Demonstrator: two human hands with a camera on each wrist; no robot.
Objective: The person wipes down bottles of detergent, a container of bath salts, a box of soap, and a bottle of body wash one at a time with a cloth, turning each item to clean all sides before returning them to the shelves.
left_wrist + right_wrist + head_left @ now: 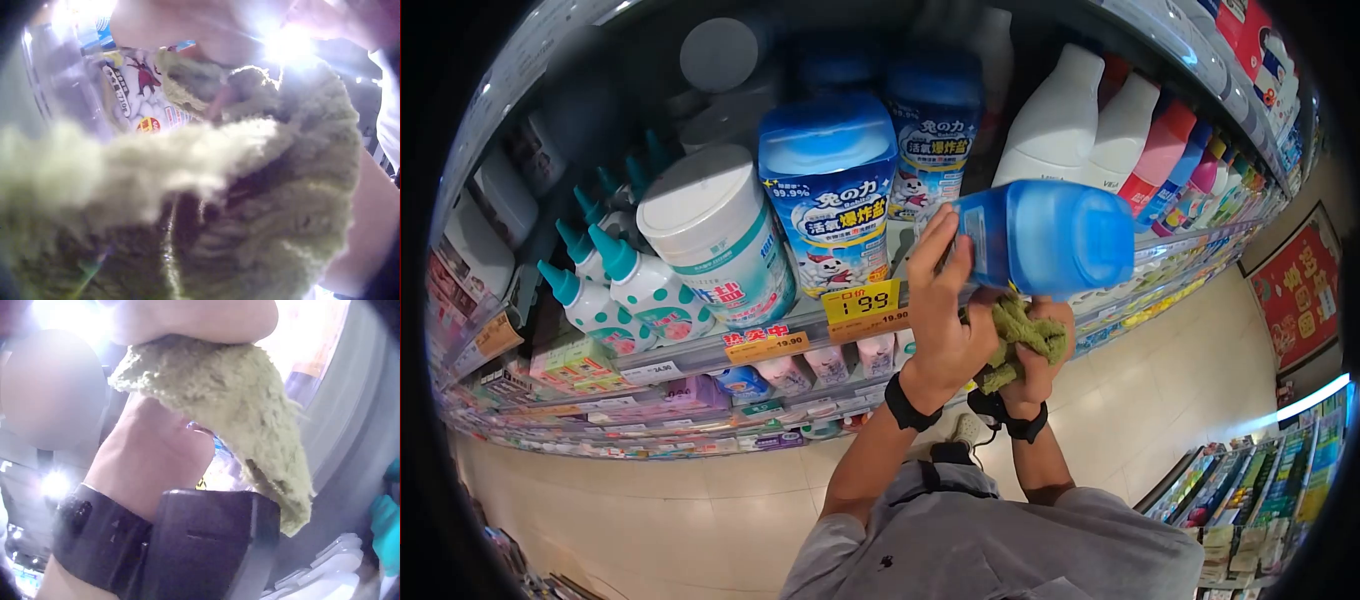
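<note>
A blue plastic tub (1055,235) is held out in front of the shelf, tipped over with its translucent blue end toward the right. My left hand (945,335) grips it, fingers spread along its left side. Beneath the tub, my right hand (1034,382) holds a bunched fuzzy green cloth (1012,340). In the left wrist view the cloth (281,206) fills the foreground, with part of the tub's printed label (140,94) behind it. The right wrist view shows the cloth (219,394) hanging below fingers, beside a wrist with a black strap (100,540).
Matching blue tubs (830,200) stand on the shelf behind a yellow price tag (860,302). A white tub (715,235) and teal-capped bottles (645,290) are to the left. White bottles (1055,120) line the right. Another display rack (1250,490) stands at lower right.
</note>
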